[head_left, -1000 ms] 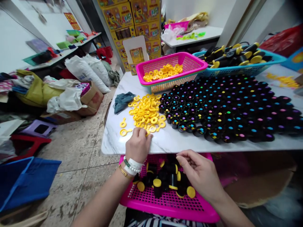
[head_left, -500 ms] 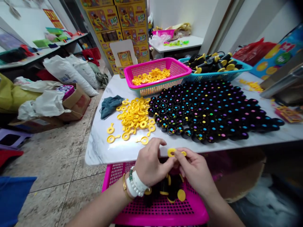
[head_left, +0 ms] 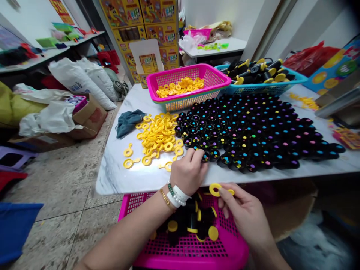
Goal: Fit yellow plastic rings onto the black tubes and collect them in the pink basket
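My right hand (head_left: 243,206) pinches a yellow plastic ring with a small tab (head_left: 215,189) just off the table's front edge. My left hand (head_left: 189,168) reaches over the edge to the front row of black cups (head_left: 239,131), which stand packed together with coloured dots showing inside. Its fingers are curled at one cup near the front left corner; the fingertips are hidden, so I cannot tell how firmly they grip. Left of the cups lies a loose pile of yellow rings (head_left: 159,135). Below my hands, black cylinders with yellow caps (head_left: 192,223) lie in a pink basket (head_left: 182,258).
On the white marbled table (head_left: 112,172) are a dark cloth (head_left: 128,123), a pink basket (head_left: 153,90) holding more yellow rings and a blue basket (head_left: 270,88) of capped black cylinders. Yellow boxes (head_left: 160,33) are stacked behind. Sacks (head_left: 81,82) and cartons stand on the floor at left.
My left hand has moved away from my right, up and forward to the front black cups. My right hand, still holding the yellow ring, has shifted slightly right and down.
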`<act>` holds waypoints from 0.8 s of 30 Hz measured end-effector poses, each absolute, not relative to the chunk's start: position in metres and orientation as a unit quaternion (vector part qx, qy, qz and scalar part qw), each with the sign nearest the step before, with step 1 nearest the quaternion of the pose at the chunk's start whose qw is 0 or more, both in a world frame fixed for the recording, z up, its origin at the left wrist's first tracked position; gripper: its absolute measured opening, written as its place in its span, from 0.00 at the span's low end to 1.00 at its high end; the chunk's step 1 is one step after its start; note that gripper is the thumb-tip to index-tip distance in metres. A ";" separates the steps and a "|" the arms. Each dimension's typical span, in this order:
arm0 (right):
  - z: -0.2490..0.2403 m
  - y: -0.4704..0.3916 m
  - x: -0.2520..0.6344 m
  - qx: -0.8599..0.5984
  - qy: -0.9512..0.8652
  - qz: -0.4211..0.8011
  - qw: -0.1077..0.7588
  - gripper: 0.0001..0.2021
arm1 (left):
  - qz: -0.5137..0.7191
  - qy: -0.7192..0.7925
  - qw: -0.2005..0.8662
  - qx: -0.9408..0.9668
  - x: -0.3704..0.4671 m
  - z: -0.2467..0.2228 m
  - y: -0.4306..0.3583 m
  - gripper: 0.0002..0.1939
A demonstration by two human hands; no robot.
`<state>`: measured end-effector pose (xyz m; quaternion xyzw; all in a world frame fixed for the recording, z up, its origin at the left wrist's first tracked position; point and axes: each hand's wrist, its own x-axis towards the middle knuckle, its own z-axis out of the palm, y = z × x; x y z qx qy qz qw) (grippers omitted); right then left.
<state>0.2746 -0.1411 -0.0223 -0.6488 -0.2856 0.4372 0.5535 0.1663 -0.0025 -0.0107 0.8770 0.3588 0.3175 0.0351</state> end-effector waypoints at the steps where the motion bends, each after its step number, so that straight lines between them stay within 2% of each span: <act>1: -0.021 -0.140 0.275 -0.646 -0.296 0.428 0.559 0.13 | 0.325 0.362 0.048 0.872 0.164 -0.009 -0.003 0.08; 5: -0.016 -0.132 0.280 -0.648 -0.326 0.387 0.569 0.10 | 0.327 0.358 0.108 0.868 0.159 -0.007 -0.005 0.10; 8: -0.013 -0.124 0.283 -0.653 -0.309 0.401 0.564 0.12 | 0.313 0.357 0.119 0.872 0.162 -0.008 -0.003 0.13; 13: -0.009 -0.119 0.283 -0.639 -0.257 0.424 0.588 0.17 | 0.326 0.360 0.139 0.863 0.159 0.002 -0.008 0.07; 19: -0.012 -0.112 0.280 -0.586 -0.216 0.463 0.630 0.13 | 0.251 0.359 0.173 0.882 0.129 0.013 -0.023 0.07; 21: -0.013 -0.105 0.276 -0.572 -0.215 0.479 0.630 0.12 | 0.235 0.365 0.214 0.875 0.126 0.008 -0.022 0.11; 24: -0.014 -0.094 0.270 -0.566 -0.231 0.488 0.623 0.12 | 0.238 0.379 0.288 0.846 0.129 -0.003 -0.019 0.22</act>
